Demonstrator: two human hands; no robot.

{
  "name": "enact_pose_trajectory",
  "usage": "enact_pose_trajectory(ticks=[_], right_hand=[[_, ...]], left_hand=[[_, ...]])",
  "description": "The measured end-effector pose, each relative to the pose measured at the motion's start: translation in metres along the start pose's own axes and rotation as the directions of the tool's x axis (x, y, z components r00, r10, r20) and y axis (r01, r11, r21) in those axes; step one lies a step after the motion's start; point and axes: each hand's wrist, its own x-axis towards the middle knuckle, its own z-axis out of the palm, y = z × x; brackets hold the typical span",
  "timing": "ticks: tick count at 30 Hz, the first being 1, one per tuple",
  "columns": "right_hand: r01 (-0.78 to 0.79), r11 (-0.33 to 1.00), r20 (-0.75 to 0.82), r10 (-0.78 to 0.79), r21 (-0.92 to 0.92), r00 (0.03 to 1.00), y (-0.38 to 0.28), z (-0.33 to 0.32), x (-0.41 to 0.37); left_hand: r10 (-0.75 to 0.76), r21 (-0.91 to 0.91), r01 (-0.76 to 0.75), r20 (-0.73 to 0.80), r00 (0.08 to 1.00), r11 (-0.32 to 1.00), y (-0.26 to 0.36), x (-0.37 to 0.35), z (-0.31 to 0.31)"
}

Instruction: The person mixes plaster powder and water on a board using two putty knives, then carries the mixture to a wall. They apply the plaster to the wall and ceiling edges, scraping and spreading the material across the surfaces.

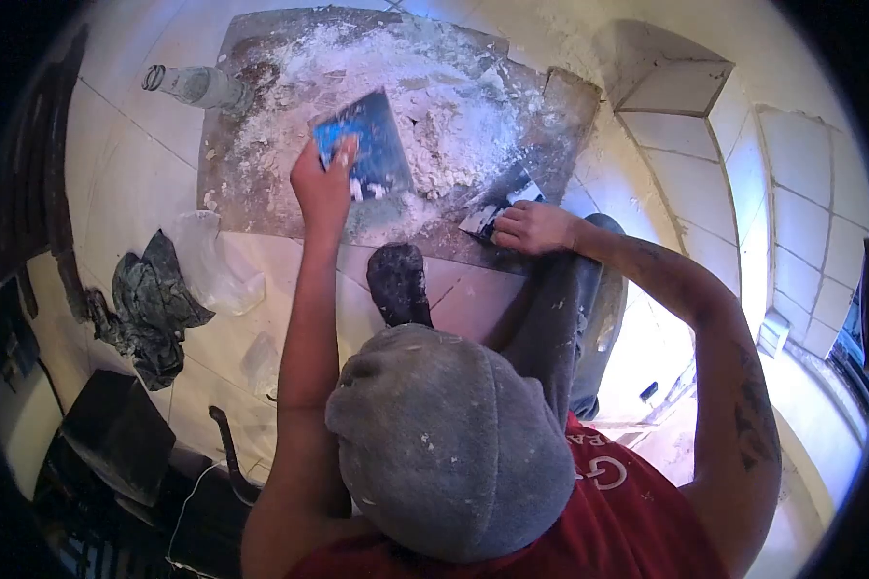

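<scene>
My left hand [324, 185] is closed on the edge of a flat, squarish scraper [380, 145] with a bluish sheen, held over a heap of white plaster-like powder [444, 145]. Some white material clings to its lower edge. Fingers of my right hand [533, 229] are wrapped round a second dark scraper [483, 220], smeared white, low at the right part of the board. Beneath both hands lies a worn brown board [224, 198], dusted white over much of its surface.
A dusty glass bottle [195, 87] lies or stands at the board's left edge. Crumpled black plastic [154, 299] and a clear plastic bag [212, 265] are on the tiled floor. A tiled step [676, 87] rises at right. My dark-covered foot [399, 283] is near the board.
</scene>
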Motion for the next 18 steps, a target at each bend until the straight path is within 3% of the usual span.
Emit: enact_pose_trajectory(ticks=[2, 5, 8, 13, 18], right_hand=[[-0.009, 1.000, -0.017, 0.009, -0.007, 1.000, 0.009, 0.009, 0.002], [-0.062, 0.998, -0.137, 0.062, -0.002, 0.989, 0.022, 0.019, 0.016], [-0.097, 0.995, -0.171, 0.095, -0.007, 0.981, 0.035, 0.020, 0.032], [-0.216, 0.976, -0.305, 0.198, -0.027, 0.932, 0.054, 0.000, 0.058], [-0.309, 0.932, -0.310, 0.356, 0.191, 0.882, 0.062, -0.039, 0.080]], left_hand=[[-0.149, -0.066, 0.149, -0.005, 0.989, 0.987, -0.008, -0.027, -0.004], [-0.238, -0.093, 0.234, -0.037, 0.970, 0.968, -0.017, -0.065, -0.010], [-0.296, -0.260, 0.271, -0.059, 0.953, 0.927, -0.035, -0.095, -0.008], [-0.277, -0.383, 0.250, -0.017, 0.961, 0.890, -0.037, -0.120, 0.006], [-0.303, -0.422, 0.313, 0.091, 0.948, 0.851, -0.033, -0.142, 0.022]])
